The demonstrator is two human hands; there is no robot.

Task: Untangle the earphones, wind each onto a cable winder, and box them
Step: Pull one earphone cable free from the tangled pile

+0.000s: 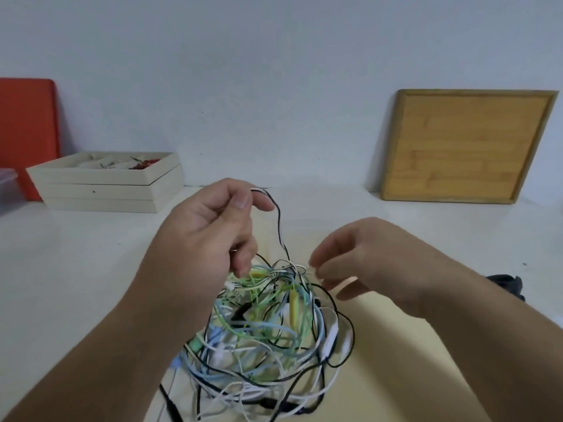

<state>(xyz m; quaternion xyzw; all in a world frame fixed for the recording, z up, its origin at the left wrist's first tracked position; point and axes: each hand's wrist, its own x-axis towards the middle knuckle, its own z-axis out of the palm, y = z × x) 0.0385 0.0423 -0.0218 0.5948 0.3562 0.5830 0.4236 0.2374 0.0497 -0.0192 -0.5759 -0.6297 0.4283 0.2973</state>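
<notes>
Above the earphone tangle (268,324), left hand (201,233) pinches a black cable (278,219) — right hand (365,263) hovers relaxed.

Single head-worn wide view, forward-down, close above the tabletop (76,254)

Place: I read this as a plain indoor workstation.
Backdrop: plain white wall (274,56) behind a white tabletop (61,254).
Props: wooden tray (466,147) and red board (27,126) leaning on it; stacked cream boxes (103,190).
</notes>
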